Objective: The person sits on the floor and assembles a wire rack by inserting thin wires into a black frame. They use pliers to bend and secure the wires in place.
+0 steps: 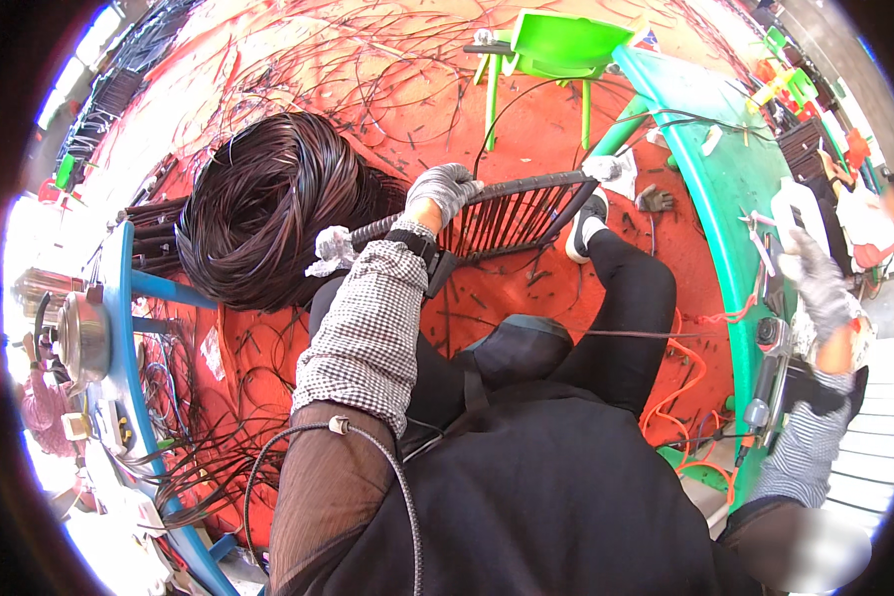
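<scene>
My left hand [443,190], in a grey glove, is closed around the wrapped upper bar of a dark woven frame [518,216] with slanting strands. Clear plastic wrap covers the bar's end [335,249] at the left and the frame's corner [603,167] at the right. My right hand [816,287], also gloved, is over the green table [715,194] at the right; whether it holds anything is unclear. Scissors with pale handles [760,235] lie close to it. Below the hand, a ratchet-type power tool [767,372] rests on the table, joined to an orange hose [685,372].
A big coil of dark brown strands [268,208] lies at the left, by a blue table [141,402] bearing a metal pot [83,335]. A green chair [566,45] stands ahead. Strands and scraps litter the red floor [410,112]. Other people [875,223] are at the far sides.
</scene>
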A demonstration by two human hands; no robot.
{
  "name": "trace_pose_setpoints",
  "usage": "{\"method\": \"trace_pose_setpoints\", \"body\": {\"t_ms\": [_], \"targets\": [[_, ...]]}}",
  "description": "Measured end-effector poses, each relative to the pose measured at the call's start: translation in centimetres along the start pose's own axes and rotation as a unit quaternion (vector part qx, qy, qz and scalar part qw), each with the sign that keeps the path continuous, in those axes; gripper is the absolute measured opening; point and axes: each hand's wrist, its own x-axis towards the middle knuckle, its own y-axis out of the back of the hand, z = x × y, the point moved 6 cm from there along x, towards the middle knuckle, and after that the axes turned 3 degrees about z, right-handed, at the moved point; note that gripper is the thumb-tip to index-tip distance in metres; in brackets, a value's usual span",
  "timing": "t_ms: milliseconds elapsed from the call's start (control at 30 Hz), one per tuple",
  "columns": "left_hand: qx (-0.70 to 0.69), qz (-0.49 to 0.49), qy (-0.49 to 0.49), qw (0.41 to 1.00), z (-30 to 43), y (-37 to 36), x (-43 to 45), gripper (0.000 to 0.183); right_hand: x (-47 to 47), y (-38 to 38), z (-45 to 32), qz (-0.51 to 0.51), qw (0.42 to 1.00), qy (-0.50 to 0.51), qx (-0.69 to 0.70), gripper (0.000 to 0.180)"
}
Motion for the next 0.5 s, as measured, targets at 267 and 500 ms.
{"method": "trace_pose_setpoints", "body": {"t_ms": [267,500], "targets": [[-0.06,0.055,-0.03,0.996,-1.6,-1.8,0.4,0.035,2.2,-27.7,-9.9,-0.127,0.944,0.302,-0.048,0.028],[-0.001,0.035,-0.032,0.999,-1.4,-1.3,-0.1,0.029,8.1,-43.1,-8.7,-0.264,0.93,0.198,-0.162,0.034]]}}
